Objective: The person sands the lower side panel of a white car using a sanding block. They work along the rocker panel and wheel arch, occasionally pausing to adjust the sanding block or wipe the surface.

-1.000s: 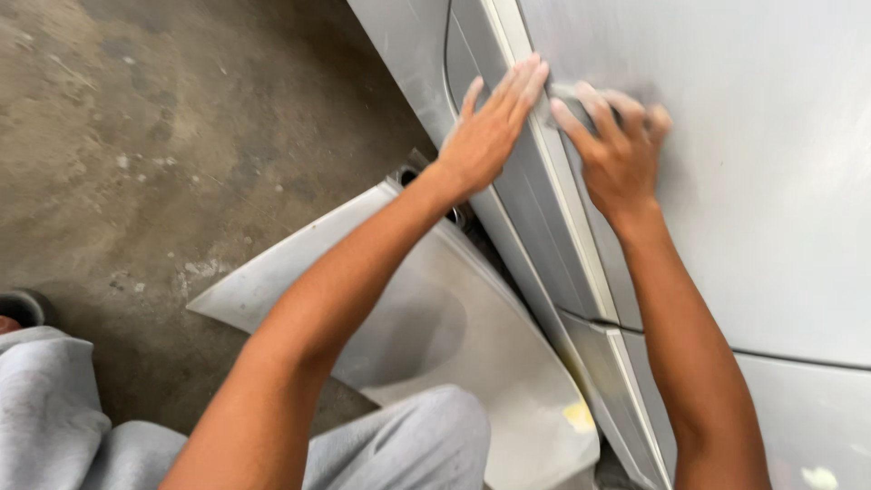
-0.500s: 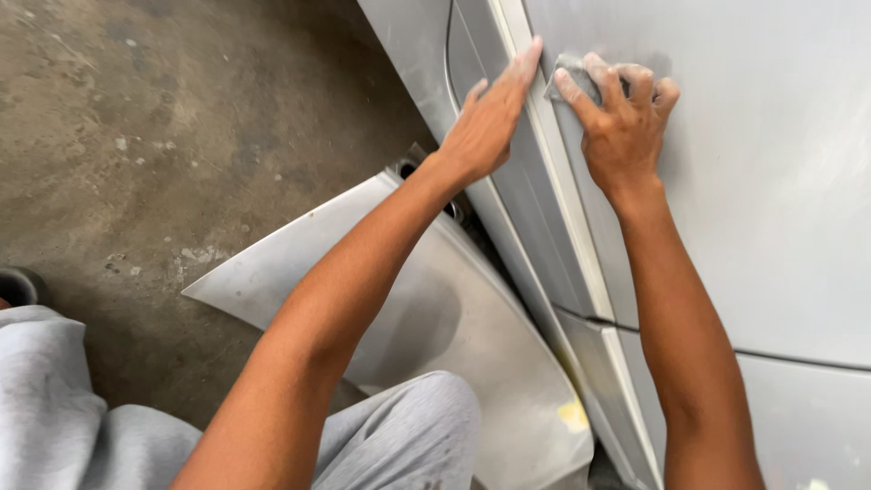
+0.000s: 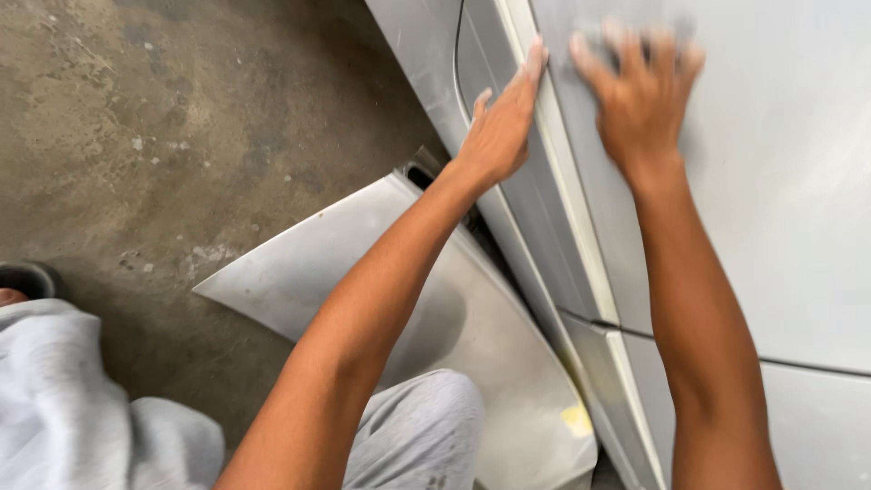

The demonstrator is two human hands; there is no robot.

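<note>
My right hand (image 3: 640, 91) presses flat on a silver-grey car body panel (image 3: 780, 181), fingers spread over a small grey sanding pad (image 3: 626, 36); hand and pad are motion-blurred. My left hand (image 3: 499, 132) lies open, fingers straight, on the panel's pale edge strip (image 3: 562, 209) just left of the right hand, holding nothing. A dark seam (image 3: 689, 340) crosses the panel lower down.
A loose silver body panel (image 3: 363, 272) lies on the stained concrete floor (image 3: 181, 136), leaning against the car, with a yellow patch (image 3: 576, 419) near its lower end. My grey-trousered knee (image 3: 417, 426) is at the bottom; a dark round object (image 3: 27, 277) sits at the left edge.
My right hand has slid up and right along the panel with the pad and is now blurred. My left hand stays on the edge strip.
</note>
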